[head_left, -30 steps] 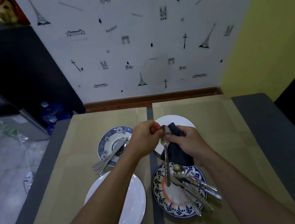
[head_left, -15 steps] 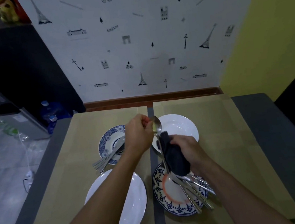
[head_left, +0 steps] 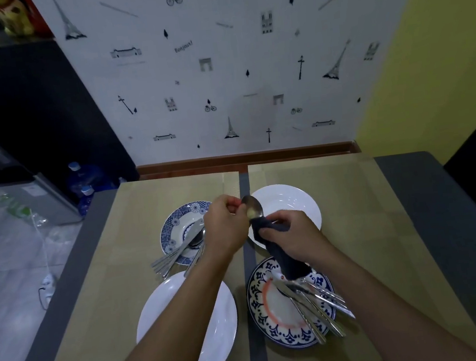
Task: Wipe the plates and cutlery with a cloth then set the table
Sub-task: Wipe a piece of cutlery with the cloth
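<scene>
My left hand (head_left: 227,227) pinches a metal spoon (head_left: 252,207) by its bowl end, held above the table's middle. My right hand (head_left: 292,233) grips a dark cloth (head_left: 283,257) wrapped round the spoon's handle; the handle is hidden inside the cloth. Below, a blue-patterned plate with a red ring (head_left: 264,309) carries several pieces of cutlery (head_left: 315,306). A blue-and-white bowl plate (head_left: 174,230) at the left holds more cutlery (head_left: 177,253). One white plate (head_left: 293,203) lies behind my hands, and another white plate (head_left: 169,314) sits at the near left.
Two tan placemats (head_left: 356,225) cover the grey table (head_left: 445,215), with a dark gap between them. The wall stands just behind the table. Water bottles (head_left: 81,181) and a metal cabinet stand on the floor at the left.
The cloth slid down the spoon from its bowl to the handle, and the bowl now shows bare. My left hand lifted the spoon's bowl end slightly away from me.
</scene>
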